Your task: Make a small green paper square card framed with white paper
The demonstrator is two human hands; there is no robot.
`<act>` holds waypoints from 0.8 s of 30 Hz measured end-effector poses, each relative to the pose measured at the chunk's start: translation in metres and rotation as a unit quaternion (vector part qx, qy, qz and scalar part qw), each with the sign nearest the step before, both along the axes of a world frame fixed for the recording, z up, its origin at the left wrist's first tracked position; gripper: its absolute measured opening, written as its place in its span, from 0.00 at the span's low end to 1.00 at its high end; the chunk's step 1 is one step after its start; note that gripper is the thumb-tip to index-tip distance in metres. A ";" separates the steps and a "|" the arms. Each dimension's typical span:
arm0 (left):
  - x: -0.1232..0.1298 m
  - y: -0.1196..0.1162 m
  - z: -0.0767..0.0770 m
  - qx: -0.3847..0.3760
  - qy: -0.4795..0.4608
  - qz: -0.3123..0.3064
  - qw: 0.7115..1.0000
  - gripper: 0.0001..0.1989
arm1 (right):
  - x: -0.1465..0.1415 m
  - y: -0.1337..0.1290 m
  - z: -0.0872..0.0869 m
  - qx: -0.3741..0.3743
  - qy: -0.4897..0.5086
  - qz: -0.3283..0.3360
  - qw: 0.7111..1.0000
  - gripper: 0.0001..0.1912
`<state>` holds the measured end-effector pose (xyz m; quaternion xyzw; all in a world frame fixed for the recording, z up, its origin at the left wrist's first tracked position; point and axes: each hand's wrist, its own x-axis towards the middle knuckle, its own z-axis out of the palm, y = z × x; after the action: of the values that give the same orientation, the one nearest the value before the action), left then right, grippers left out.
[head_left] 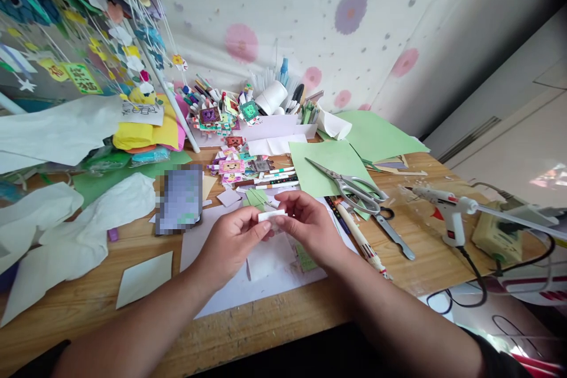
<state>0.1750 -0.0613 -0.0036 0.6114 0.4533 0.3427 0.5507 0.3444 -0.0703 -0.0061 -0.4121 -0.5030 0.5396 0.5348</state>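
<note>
Between the fingertips of both hands is a small folded white piece (pixel 271 215), perhaps paper or tissue. My left hand (pixel 233 240) pinches its left end with thumb and forefinger. On the other end, my right hand (pixel 309 227) presses with its thumb, the fingers curled behind. Both hands are above a large white sheet (pixel 208 295) on the wooden table (pixel 248 339). Below them lie a smaller white piece (pixel 266 260) and a green scrap with writing (pixel 305 258).
Scissors (pixel 349 186) rest on green paper (pixel 325 159), near a multicolour pen (pixel 361 239). A glue gun (pixel 452 212) with a cord stands right. White tissue (pixel 88 236) and a blurred dark rectangular object (pixel 181 198) lie left. Pens and paper cutouts (pixel 231 166) sit behind.
</note>
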 end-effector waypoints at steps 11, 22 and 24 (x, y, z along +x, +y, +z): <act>0.012 -0.022 0.019 -0.068 -0.126 -0.006 0.990 0.13 | 0.017 -0.021 0.009 -0.057 0.077 -0.013 0.995 0.14; 0.047 -0.047 0.020 -0.086 -0.143 0.029 0.986 0.14 | 0.041 -0.049 0.006 -0.033 0.127 -0.035 0.991 0.14; 0.052 -0.049 0.022 -0.076 -0.136 0.020 0.988 0.15 | 0.047 -0.052 0.005 -0.022 0.110 -0.050 0.992 0.13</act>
<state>0.2274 -0.1108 0.0187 0.5064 0.4106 0.3983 0.6453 0.3913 -0.1224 -0.0006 -0.3864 -0.4081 0.5650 0.6042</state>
